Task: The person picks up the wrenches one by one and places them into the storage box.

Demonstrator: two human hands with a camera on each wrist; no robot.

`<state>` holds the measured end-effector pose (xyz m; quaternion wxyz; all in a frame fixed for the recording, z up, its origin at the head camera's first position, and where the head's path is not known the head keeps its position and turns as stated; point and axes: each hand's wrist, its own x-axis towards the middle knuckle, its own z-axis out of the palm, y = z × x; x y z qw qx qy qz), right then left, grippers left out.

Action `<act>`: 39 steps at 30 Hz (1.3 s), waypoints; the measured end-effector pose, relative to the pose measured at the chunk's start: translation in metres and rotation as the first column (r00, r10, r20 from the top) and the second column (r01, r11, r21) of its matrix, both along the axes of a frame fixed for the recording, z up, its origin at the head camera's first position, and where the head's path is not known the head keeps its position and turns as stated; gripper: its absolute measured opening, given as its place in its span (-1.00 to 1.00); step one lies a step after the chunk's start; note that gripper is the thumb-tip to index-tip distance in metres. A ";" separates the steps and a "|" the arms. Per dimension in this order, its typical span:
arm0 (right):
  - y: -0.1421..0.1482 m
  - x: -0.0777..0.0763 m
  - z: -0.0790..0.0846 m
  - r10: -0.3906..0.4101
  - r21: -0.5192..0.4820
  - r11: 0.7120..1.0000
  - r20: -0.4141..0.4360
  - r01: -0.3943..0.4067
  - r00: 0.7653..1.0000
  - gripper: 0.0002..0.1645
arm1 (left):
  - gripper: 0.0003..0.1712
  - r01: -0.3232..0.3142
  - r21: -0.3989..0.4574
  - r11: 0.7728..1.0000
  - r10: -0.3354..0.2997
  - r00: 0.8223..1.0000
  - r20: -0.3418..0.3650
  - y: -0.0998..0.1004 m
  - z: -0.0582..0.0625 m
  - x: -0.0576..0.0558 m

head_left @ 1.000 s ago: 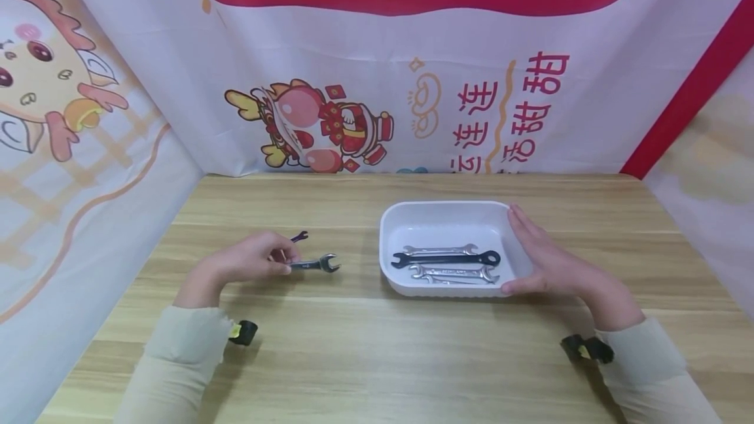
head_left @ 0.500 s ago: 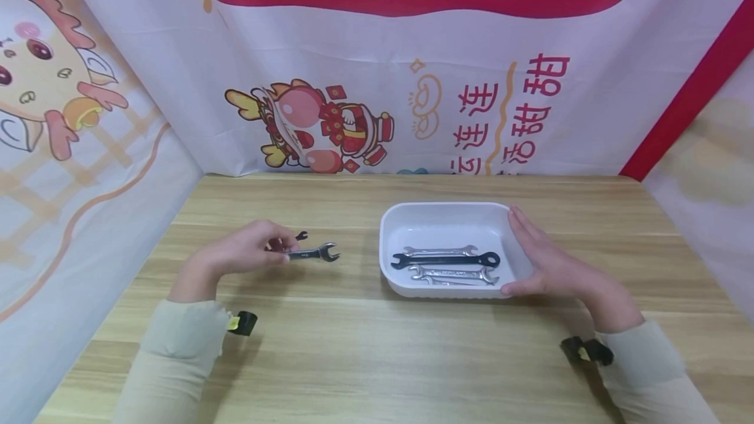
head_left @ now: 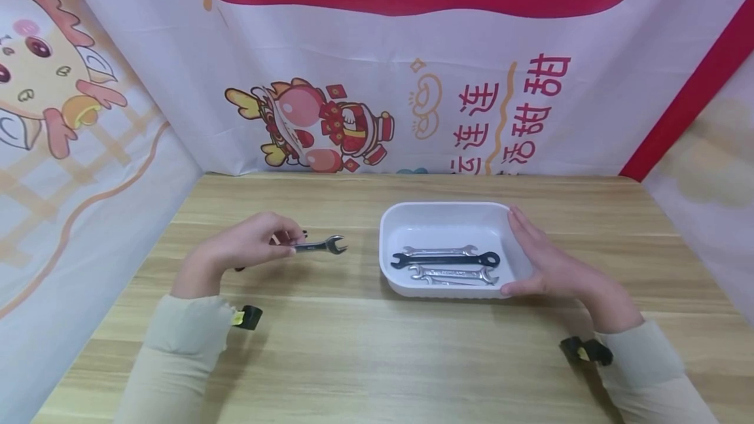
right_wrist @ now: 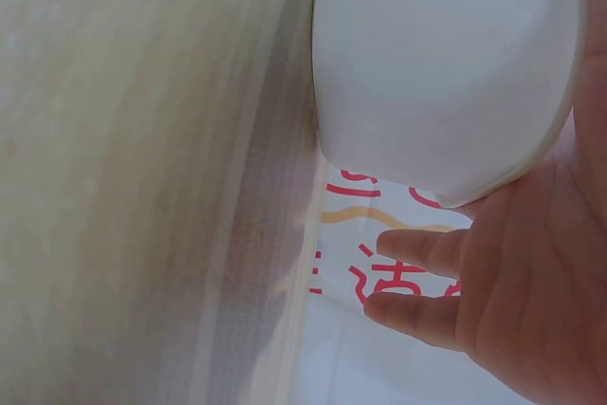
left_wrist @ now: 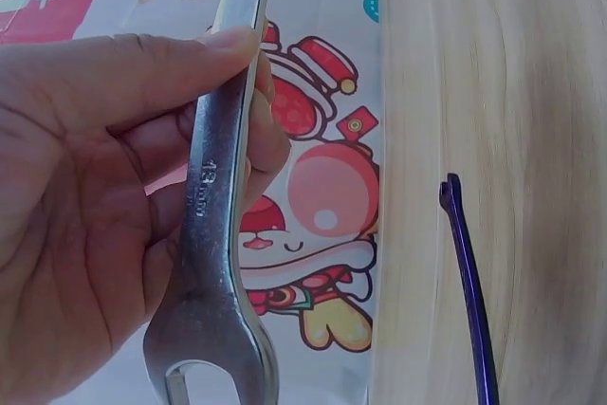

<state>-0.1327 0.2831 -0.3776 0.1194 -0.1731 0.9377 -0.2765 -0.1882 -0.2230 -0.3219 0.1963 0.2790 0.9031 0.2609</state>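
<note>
My left hand (head_left: 256, 241) pinches a silver open-end wrench (head_left: 321, 247) between thumb and fingers, above the table's left side. In the left wrist view that wrench (left_wrist: 213, 168) bears a "13 mm" mark. Below it a slim dark purple wrench (left_wrist: 469, 291) lies on the wood, mostly hidden by the hand in the head view. My right hand (head_left: 554, 267) holds the right end of a white plastic box (head_left: 448, 290), thumb at the near corner and fingers at the far one. Inside the box lie a black wrench (head_left: 436, 259) and several silver wrenches (head_left: 453, 273).
The wooden table (head_left: 377, 358) ends at the back against a printed cloth (head_left: 412, 38). More cloth hangs at the left and right sides. The box stands right of the left hand, with bare wood between them.
My left hand has lifted the silver wrench and moved it slightly away and to the right. Now it covers more of the purple wrench. The right hand and box stay still.
</note>
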 end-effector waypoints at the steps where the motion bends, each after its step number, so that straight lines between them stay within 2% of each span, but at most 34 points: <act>1: 0.000 0.000 0.000 0.001 -0.001 1.000 -0.001 -0.001 1.000 0.67 | -0.85 0.006 0.000 1.000 -0.006 1.000 -0.002 0.001 0.000 0.000; 5: 0.000 0.000 0.000 0.000 -0.003 1.000 -0.001 0.000 1.000 0.67 | -0.86 0.030 0.012 0.999 -0.030 1.000 -0.005 0.008 0.000 -0.002; 12: -0.001 0.000 0.001 -0.001 -0.005 1.000 0.002 0.001 1.000 0.67 | -0.84 0.029 0.033 0.999 -0.029 0.999 0.016 0.021 -0.001 -0.007; 20: -0.001 0.000 0.001 0.000 -0.012 1.000 0.002 0.000 1.000 0.67 | -0.83 0.073 0.046 0.996 -0.072 0.997 -0.027 0.038 0.001 -0.011; 28: 0.000 0.000 0.000 0.000 -0.012 1.000 -0.002 0.000 1.000 0.67 | -0.83 0.070 0.068 0.995 -0.069 0.997 -0.020 0.057 0.006 -0.015; 39: 0.001 -0.001 -0.001 0.005 -0.011 1.000 -0.003 -0.005 1.000 0.67 | -0.83 0.106 0.105 0.989 -0.103 0.994 -0.032 0.081 0.007 -0.021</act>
